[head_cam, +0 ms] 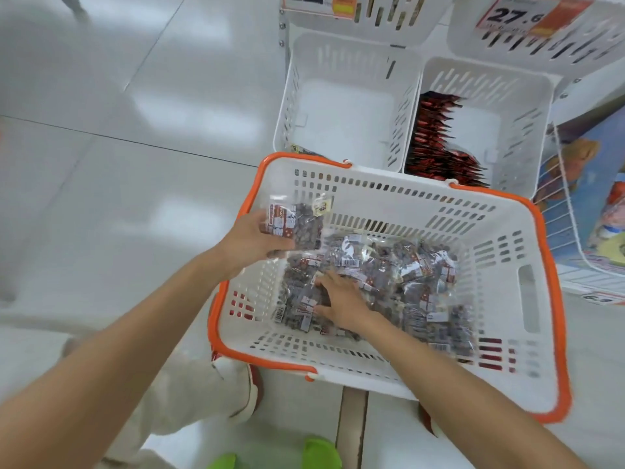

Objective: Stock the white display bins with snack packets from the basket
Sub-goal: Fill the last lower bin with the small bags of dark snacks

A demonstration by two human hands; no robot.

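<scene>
The left hand (253, 238) grips a clear snack packet (297, 225) above the left rim of the orange-rimmed basket (422, 198). The right hand (341, 299) lies with fingers spread on the pile of packets (406, 275) inside it. Beyond the basket stand two white display bins (338, 62), the right one holding red packets (436, 137).

My basket (372, 194) is white and slotted all round, with an orange rim. Its packets (406, 265) are clear over dark brown pieces, with red-and-white labels and black barcodes. The left bin (338, 62) and right bin (527, 96) are white with slot patterns. The right one shows glossy red packets (436, 137). My shoes (321, 453) are lime green and my trousers (189, 394) are cream.
</scene>
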